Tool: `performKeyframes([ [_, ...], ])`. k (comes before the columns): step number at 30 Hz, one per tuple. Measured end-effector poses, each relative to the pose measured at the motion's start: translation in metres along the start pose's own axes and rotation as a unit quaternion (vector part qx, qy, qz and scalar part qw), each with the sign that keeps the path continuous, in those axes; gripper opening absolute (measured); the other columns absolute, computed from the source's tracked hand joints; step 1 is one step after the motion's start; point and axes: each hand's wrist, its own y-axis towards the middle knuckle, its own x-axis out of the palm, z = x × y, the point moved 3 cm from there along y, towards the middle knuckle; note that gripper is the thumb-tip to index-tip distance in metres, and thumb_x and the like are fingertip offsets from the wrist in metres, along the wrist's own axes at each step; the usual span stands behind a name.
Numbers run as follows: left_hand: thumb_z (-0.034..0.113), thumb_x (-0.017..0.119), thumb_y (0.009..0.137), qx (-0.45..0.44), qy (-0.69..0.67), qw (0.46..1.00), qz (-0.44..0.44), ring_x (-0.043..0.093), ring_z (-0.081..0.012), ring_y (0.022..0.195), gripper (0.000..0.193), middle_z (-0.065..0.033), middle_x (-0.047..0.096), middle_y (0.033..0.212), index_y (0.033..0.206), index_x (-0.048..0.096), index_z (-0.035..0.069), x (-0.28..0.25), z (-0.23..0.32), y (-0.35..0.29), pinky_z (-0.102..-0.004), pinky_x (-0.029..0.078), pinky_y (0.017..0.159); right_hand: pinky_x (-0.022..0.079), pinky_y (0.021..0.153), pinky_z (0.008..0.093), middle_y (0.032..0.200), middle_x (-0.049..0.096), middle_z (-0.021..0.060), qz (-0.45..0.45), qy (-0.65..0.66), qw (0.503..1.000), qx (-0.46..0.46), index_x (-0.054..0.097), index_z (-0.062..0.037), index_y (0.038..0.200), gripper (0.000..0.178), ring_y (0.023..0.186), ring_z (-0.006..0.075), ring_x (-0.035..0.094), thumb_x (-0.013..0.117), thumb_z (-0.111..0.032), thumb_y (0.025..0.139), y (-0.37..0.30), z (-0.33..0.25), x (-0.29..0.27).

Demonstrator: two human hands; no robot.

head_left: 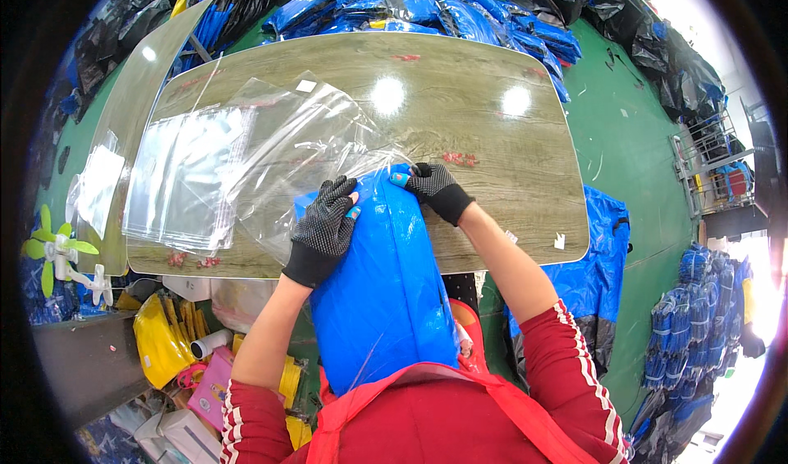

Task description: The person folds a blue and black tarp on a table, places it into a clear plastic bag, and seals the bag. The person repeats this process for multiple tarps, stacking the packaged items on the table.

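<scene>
A folded blue plastic-like bundle (pixel 377 291) rests against my body and leans on the table's near edge. A clear plastic bag (pixel 316 131) stretches leftward over the table from the bundle's far end. My left hand (pixel 324 226), in a dark dotted glove with bare fingertips, presses on the bundle's left side and grips the bag's film there. At the far right corner of the bundle, my right hand (pixel 431 189), gloved alike, pinches the edge of the bag against the blue material. How far the bag covers the bundle is hard to make out.
A stack of clear bags (pixel 180 185) lies on the wood-patterned table (pixel 509 152). Blue packed bundles (pixel 394 8) are piled beyond it. A green-bladed fan (pixel 61 250) stands at left, above yellow items (pixel 164 341). A blue and black sheet (pixel 591 259) hangs at right.
</scene>
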Motion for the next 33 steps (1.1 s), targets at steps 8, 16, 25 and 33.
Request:
performKeyframes([
  [8, 0.011, 0.058, 0.09, 0.017, 0.02, 1.0, -0.002, 0.049, -0.0351, 0.125, 0.028, -0.0158, 0.056, 0.13, 0.117, 0.06, 0.005, -0.006, 0.009, -0.001, -0.0439, 0.037, 0.105, 0.049, 0.066, 0.0325, 0.083, 0.068, 0.0147, 0.241, -0.059, 0.957, -0.152, 0.066, -0.0027, 0.094, 0.025, 0.073, 0.0199, 0.066, 0.057, -0.026, 0.095, -0.044, -0.008, 0.01],
  [16, 0.01, 0.059, 0.088, 0.013, 0.005, 1.0, 0.009, 0.049, -0.0361, 0.125, 0.027, -0.0157, 0.058, 0.128, 0.115, 0.061, 0.005, -0.004, 0.016, -0.013, -0.0463, 0.035, 0.106, 0.049, 0.063, 0.0413, 0.083, 0.066, 0.0178, 0.295, -0.16, 0.926, -0.17, 0.062, -0.0073, 0.098, 0.02, 0.076, 0.0348, 0.065, 0.051, -0.023, 0.096, -0.061, 0.001, 0.015],
  [25, 0.01, 0.061, 0.086, 0.024, -0.02, 0.999, 0.027, 0.047, -0.0372, 0.126, 0.024, -0.0159, 0.056, 0.13, 0.11, 0.061, 0.003, -0.007, 0.024, -0.022, -0.0476, 0.034, 0.108, 0.05, 0.062, 0.0424, 0.076, 0.065, 0.0153, 0.238, -0.386, 0.868, -0.204, 0.064, -0.01, 0.095, 0.018, 0.073, 0.0353, 0.063, 0.057, -0.025, 0.09, -0.094, 0.012, -0.006],
  [33, 0.012, 0.062, 0.088, -0.186, -0.039, 0.981, 0.046, 0.053, -0.0339, 0.119, 0.028, -0.0163, 0.06, 0.12, 0.113, 0.058, 0.003, -0.024, -0.01, -0.02, -0.0414, 0.042, 0.1, 0.052, 0.077, 0.0315, 0.092, 0.069, 0.0121, -0.053, 0.12, 0.991, -0.022, 0.063, 0.0029, 0.102, 0.051, 0.084, 0.0174, 0.063, 0.077, -0.04, 0.078, -0.039, -0.02, 0.003],
])
